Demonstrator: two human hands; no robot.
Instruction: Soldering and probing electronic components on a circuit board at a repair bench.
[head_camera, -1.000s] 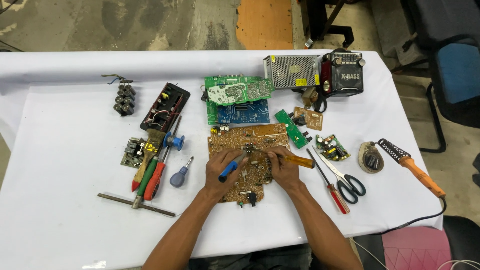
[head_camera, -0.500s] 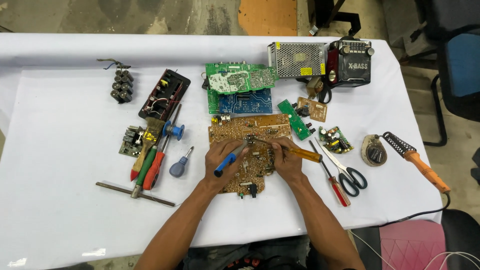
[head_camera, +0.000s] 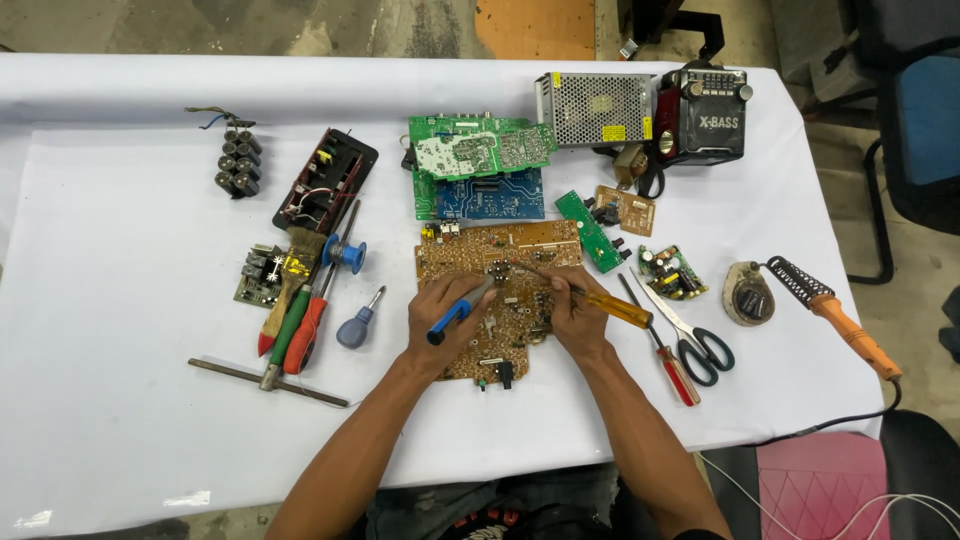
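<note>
Brown board: the brown circuit board (head_camera: 500, 290) lies flat on the white worktop (head_camera: 120, 420), right in front of you, near the middle, and both your hands rest on it.
Left hand: your left hand (head_camera: 450, 325) is closed around a blue-handled tool (head_camera: 455, 315), whose metal tip points up and right onto the board's middle.
Right hand: your right hand (head_camera: 572, 318) grips an amber-handled screwdriver (head_camera: 600, 300); the handle sticks out to the right past your fingers and the thin shaft runs up and left, its tip on the board close to the tip of the blue tool.
Behind the board: a green circuit board (head_camera: 480, 148) lies partly over a blue circuit board (head_camera: 490, 198), both just beyond the brown one.
Far right corner: a metal mesh box (head_camera: 592, 108) sits beside a black radio (head_camera: 710, 110).
Right of you: a red-handled screwdriver (head_camera: 668, 360) and a pair of scissors (head_camera: 690, 335) lie just beside your right hand; farther out, an orange-handled soldering iron (head_camera: 835, 315) lies near the worktop's edge.
Left of you: a small blue-handled screwdriver (head_camera: 357, 322), a green-handled screwdriver (head_camera: 288, 335), an orange-red-handled screwdriver (head_camera: 310, 330) and a paintbrush (head_camera: 290, 280) lie close together, well apart from your left hand.
Far left: a cluster of black capacitors (head_camera: 238, 165) sits alone near the back.
</note>
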